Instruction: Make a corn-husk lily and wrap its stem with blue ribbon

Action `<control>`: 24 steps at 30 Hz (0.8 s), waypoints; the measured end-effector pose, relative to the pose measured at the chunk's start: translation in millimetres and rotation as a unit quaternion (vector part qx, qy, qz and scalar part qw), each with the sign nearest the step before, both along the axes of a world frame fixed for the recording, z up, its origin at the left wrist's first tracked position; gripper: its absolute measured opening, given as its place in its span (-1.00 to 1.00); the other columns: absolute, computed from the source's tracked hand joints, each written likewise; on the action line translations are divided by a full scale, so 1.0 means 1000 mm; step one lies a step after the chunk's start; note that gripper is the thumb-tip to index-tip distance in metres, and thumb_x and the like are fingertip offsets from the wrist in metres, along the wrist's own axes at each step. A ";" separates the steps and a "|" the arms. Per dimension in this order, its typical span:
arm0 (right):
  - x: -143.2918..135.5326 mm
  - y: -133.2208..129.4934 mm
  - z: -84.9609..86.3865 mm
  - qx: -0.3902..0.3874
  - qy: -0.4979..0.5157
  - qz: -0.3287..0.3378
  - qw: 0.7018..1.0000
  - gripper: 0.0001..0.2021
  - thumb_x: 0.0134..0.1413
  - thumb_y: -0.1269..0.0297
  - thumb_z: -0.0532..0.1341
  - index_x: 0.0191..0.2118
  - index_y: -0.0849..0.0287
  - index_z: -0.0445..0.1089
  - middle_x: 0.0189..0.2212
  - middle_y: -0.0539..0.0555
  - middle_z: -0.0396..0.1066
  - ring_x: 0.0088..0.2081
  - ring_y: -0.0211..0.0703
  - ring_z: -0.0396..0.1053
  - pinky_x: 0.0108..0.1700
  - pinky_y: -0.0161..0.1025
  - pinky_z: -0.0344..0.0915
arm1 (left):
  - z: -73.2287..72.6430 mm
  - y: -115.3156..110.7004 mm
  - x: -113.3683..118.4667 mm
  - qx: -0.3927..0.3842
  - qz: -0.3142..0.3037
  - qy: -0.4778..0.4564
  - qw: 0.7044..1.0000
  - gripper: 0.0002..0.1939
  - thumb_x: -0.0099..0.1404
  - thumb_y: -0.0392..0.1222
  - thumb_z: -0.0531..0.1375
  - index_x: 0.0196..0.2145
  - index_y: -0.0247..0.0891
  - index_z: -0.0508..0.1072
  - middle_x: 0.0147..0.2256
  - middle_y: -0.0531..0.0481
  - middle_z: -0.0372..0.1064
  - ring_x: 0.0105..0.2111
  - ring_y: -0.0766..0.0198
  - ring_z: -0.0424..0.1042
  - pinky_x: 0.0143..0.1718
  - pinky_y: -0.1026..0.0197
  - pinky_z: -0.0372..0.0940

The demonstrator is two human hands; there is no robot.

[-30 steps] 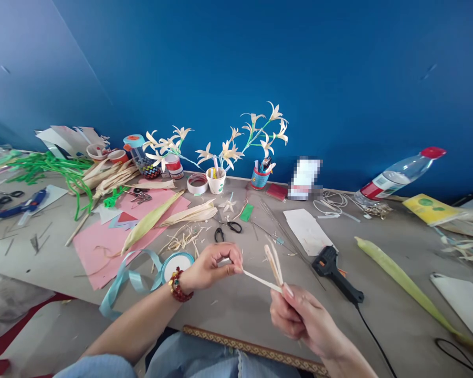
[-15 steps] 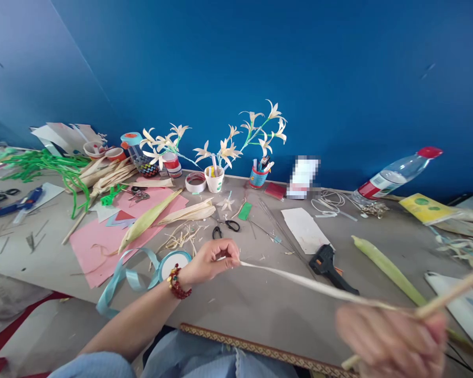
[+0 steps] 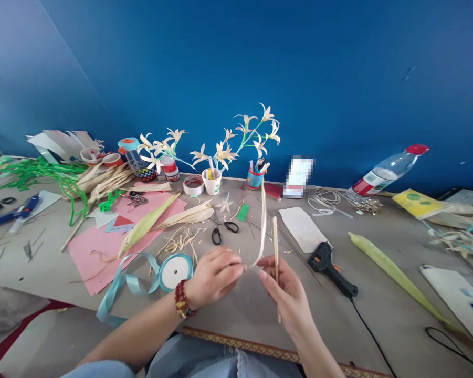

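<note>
My left hand [image 3: 216, 277], with a beaded bracelet at its wrist, pinches one end of a narrow pale strip [image 3: 263, 220] that looks like corn husk. From there the strip passes the right fingertips and curves up, its other end free. In my right hand [image 3: 287, 294] is a thin wooden stick [image 3: 276, 247], held nearly upright between thumb and fingers. Whether the right fingers also touch the strip, I cannot tell. Just left of my left hand lies a spool of light blue ribbon [image 3: 176, 272], partly unwound. Black-handled scissors [image 3: 224, 232] rest beyond the hands.
A black glue gun [image 3: 330, 268] with its cord lies to the right, near a green husk [image 3: 393, 278]. Pale flowers on stems stand in a white cup [image 3: 212, 184] by the blue wall. Pink paper [image 3: 90, 257] and green husks are at left. A bottle [image 3: 386, 176] leans at right.
My right hand has come in from the far right to beside my left hand, turning the stick upright. The strip was stretched taut between the hands and now curves upward with a free end.
</note>
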State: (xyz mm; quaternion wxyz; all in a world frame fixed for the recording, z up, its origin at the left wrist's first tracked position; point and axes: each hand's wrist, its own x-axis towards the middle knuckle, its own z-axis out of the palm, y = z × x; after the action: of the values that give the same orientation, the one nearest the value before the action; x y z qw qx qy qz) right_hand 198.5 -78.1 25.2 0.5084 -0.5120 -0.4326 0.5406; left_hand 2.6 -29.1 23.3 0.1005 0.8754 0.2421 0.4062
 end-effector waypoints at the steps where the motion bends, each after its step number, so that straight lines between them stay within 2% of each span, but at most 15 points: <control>1: -0.003 0.002 0.000 0.011 -0.006 -0.009 1.000 -0.66 0.02 0.01 0.35 -0.30 0.18 0.35 -0.65 -0.15 0.08 -0.62 -0.37 -0.04 -0.62 -0.36 -0.14 | -0.001 -0.002 -0.001 0.038 0.010 0.021 0.999 -0.78 0.29 -0.38 0.13 -0.14 -0.19 0.46 -0.26 -0.13 0.48 -0.25 0.16 0.41 -0.13 0.09 0.27; 3: -0.008 0.006 -0.002 0.028 -0.011 -0.039 0.999 -0.70 0.07 0.04 0.32 -0.37 0.17 0.33 -0.64 -0.12 0.16 -0.62 -0.37 0.00 -0.62 -0.37 -0.10 | -0.001 -0.006 -0.001 0.074 0.022 0.038 0.996 -0.76 0.28 -0.37 0.13 -0.14 -0.18 0.46 -0.28 -0.12 0.49 -0.28 0.16 0.41 -0.18 0.09 0.27; 6: -0.011 0.005 -0.008 0.044 0.005 -0.091 0.995 -0.74 0.10 0.08 0.30 -0.35 0.18 0.35 -0.62 -0.08 0.28 -0.63 -0.37 0.05 -0.62 -0.38 -0.06 | 0.000 -0.009 0.001 0.048 0.017 -0.005 0.999 -0.79 0.27 -0.29 0.19 -0.12 -0.17 0.45 -0.28 -0.11 0.47 -0.29 0.17 0.41 -0.18 0.10 0.29; 8: -0.011 0.004 -0.014 0.050 0.024 -0.117 0.992 -0.75 0.09 0.10 0.32 -0.33 0.19 0.37 -0.62 -0.07 0.31 -0.64 -0.38 0.05 -0.62 -0.39 -0.05 | 0.004 -0.010 0.004 -0.027 0.014 -0.072 0.997 -0.78 0.25 -0.16 0.24 -0.13 -0.20 0.43 -0.27 -0.12 0.44 -0.30 0.18 0.41 -0.20 0.12 0.31; 10: -0.013 0.002 -0.018 0.050 0.034 -0.137 0.989 -0.76 0.07 0.11 0.33 -0.34 0.18 0.37 -0.62 -0.08 0.30 -0.64 -0.39 0.04 -0.62 -0.40 -0.03 | 0.009 -0.010 0.009 -0.142 0.009 -0.123 0.982 -0.75 0.25 -0.07 0.24 -0.19 -0.26 0.42 -0.31 -0.11 0.42 -0.33 0.20 0.38 -0.28 0.18 0.31; 12: -0.015 0.001 -0.020 0.047 0.035 -0.145 0.988 -0.76 0.06 0.11 0.34 -0.34 0.17 0.37 -0.61 -0.08 0.29 -0.62 -0.37 0.09 -0.60 -0.40 0.01 | 0.013 -0.010 0.013 -0.247 0.008 -0.124 0.961 -0.83 0.29 -0.11 0.19 -0.32 -0.28 0.41 -0.40 -0.06 0.40 -0.38 0.25 0.36 -0.32 0.23 0.27; 14: -0.016 0.001 -0.020 0.047 0.032 -0.143 0.988 -0.75 0.07 0.10 0.33 -0.32 0.17 0.38 -0.60 -0.07 0.28 -0.60 -0.35 0.11 -0.59 -0.39 0.03 | 0.014 -0.009 0.015 -0.332 0.012 -0.110 0.937 -0.81 0.32 -0.17 0.16 -0.43 -0.28 0.39 -0.46 -0.01 0.36 -0.42 0.30 0.33 -0.35 0.27 0.23; 16: -0.015 0.002 -0.019 0.042 0.028 -0.114 0.992 -0.72 0.13 0.04 0.27 -0.26 0.17 0.38 -0.59 -0.08 0.25 -0.61 -0.36 0.06 -0.61 -0.39 -0.02 | 0.013 -0.008 0.016 -0.401 0.011 -0.119 0.908 -0.78 0.32 -0.18 0.15 -0.47 -0.30 0.38 -0.48 0.02 0.33 -0.45 0.33 0.30 -0.38 0.30 0.20; 19: -0.012 0.002 -0.014 0.021 -0.005 -0.008 1.000 -0.65 0.20 -0.05 0.16 -0.22 0.18 0.37 -0.57 -0.10 0.15 -0.63 -0.37 -0.06 -0.63 -0.38 -0.11 | 0.011 -0.007 0.015 -0.455 -0.002 -0.156 0.877 -0.77 0.33 -0.16 0.14 -0.44 -0.31 0.39 -0.49 0.04 0.30 -0.46 0.36 0.26 -0.41 0.33 0.17; 21: -0.010 0.002 -0.011 0.016 -0.053 0.067 0.996 -0.65 0.22 -0.05 0.14 -0.28 0.18 0.36 -0.55 -0.08 0.14 -0.59 -0.34 -0.02 -0.59 -0.37 -0.03 | 0.012 -0.007 0.014 -0.451 0.000 -0.155 0.879 -0.80 0.32 -0.19 0.15 -0.44 -0.31 0.41 -0.49 0.04 0.32 -0.46 0.36 0.26 -0.42 0.34 0.17; 24: -0.012 0.000 -0.009 0.027 -0.130 0.114 0.985 -0.63 0.25 -0.05 0.10 -0.37 0.16 0.36 -0.51 -0.03 0.20 -0.49 -0.26 0.11 -0.46 -0.34 0.12 | 0.015 -0.008 0.014 -0.417 0.008 -0.137 0.898 -0.86 0.27 -0.30 0.16 -0.45 -0.31 0.43 -0.47 0.01 0.39 -0.43 0.34 0.33 -0.39 0.34 0.20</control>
State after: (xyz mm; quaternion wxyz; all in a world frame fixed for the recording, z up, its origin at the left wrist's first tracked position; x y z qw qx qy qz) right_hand 186.2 -77.6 16.3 0.3966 -0.5111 -0.5649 0.5122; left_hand 16.5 -37.1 38.4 0.4853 0.6868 0.3808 0.3844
